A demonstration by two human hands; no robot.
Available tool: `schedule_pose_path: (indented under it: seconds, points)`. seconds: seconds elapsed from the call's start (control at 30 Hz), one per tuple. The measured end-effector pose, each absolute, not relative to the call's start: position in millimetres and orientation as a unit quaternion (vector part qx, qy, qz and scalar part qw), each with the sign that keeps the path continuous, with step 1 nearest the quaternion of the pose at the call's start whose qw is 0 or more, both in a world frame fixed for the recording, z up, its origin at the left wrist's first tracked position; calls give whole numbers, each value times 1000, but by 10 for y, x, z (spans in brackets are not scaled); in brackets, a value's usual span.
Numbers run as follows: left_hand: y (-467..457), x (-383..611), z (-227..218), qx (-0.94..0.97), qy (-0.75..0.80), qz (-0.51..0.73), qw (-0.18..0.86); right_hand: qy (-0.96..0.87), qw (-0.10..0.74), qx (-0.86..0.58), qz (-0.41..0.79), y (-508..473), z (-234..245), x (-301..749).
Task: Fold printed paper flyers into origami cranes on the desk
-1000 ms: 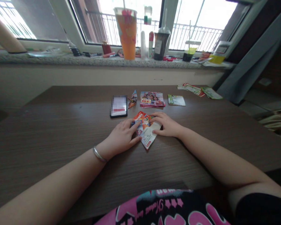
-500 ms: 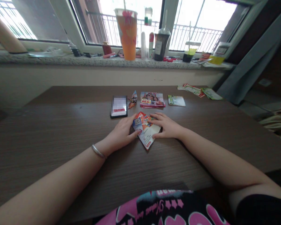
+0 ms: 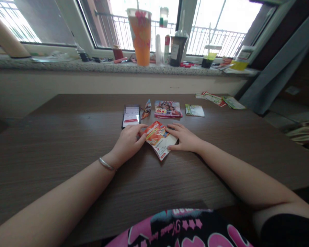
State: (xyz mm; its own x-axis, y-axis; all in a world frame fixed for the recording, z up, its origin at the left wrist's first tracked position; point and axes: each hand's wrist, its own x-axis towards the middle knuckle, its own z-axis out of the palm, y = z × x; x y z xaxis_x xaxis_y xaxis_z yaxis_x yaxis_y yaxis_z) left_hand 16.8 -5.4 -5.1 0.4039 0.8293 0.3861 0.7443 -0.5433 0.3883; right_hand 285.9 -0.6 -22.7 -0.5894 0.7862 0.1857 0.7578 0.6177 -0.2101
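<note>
A printed paper leaflet (image 3: 158,139), red and orange at the top and white below, lies turned cornerwise on the brown table. Its left corner is between the thumb and fingers of my left hand (image 3: 128,139), which is closed on it. My right hand (image 3: 184,138) rests at the leaflet's right side, fingers spread, with fingertips and thumb touching the paper. Beyond my left hand lies a phone (image 3: 131,116) with a lit screen, partly blurred out. A small folded paper piece (image 3: 146,109) with a colourful print is just right of the phone.
Behind the leaflet sit a stack of colourful flyers (image 3: 168,109) and a smaller pile of pale cards (image 3: 194,110). More leaflets (image 3: 233,102) lie at the far right of the table. A windowsill (image 3: 98,67) bears a large orange drink cup (image 3: 142,41), other cups and small items.
The blue flap with a square code no longer shows on the leaflet's left; red-orange print shows there. My left hand has drawn slightly left and up, closing on the corner. My right hand stays put.
</note>
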Motion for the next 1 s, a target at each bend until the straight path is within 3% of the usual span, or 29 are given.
schedule_pose_path:
  seconds: [0.37, 1.0]
  points:
    - [-2, 135, -179, 849, 499, 168, 44, -872, 134, -468, 48, -12, -237, 2836]
    - [56, 103, -240, 844, 502, 174, 67, -871, 190, -446, 79, 16, -273, 2906]
